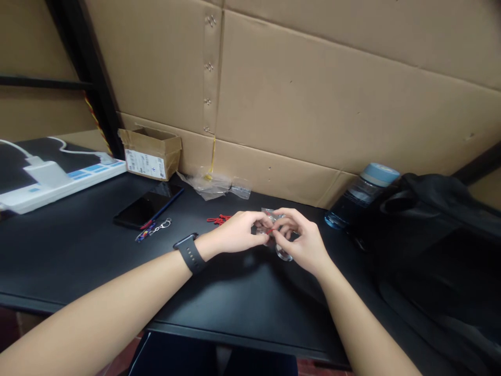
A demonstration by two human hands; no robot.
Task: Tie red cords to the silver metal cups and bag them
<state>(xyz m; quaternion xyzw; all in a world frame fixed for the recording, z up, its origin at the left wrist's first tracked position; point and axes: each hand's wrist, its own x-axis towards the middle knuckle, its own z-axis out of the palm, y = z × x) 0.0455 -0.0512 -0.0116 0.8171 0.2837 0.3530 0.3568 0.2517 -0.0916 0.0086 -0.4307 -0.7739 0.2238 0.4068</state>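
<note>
My left hand (238, 234) and my right hand (302, 239) meet over the middle of the black desk (97, 261). Both have their fingers pinched together on a small clear plastic piece (282, 255) with a bit of red cord at its top. A black watch (190, 253) is on my left wrist. Just behind my left hand lies a small bunch of red cords (219, 219) on the desk. What exactly sits between my fingertips is too small to make out.
A black phone (146, 207) and a keyring (154, 228) lie at the left. A small cardboard box (151, 152), a crumpled clear bag (213, 184) and a white power strip (58, 180) sit further back. A blue-capped bottle (362, 196) and black bag (430, 235) stand at the right. Cardboard walls the back.
</note>
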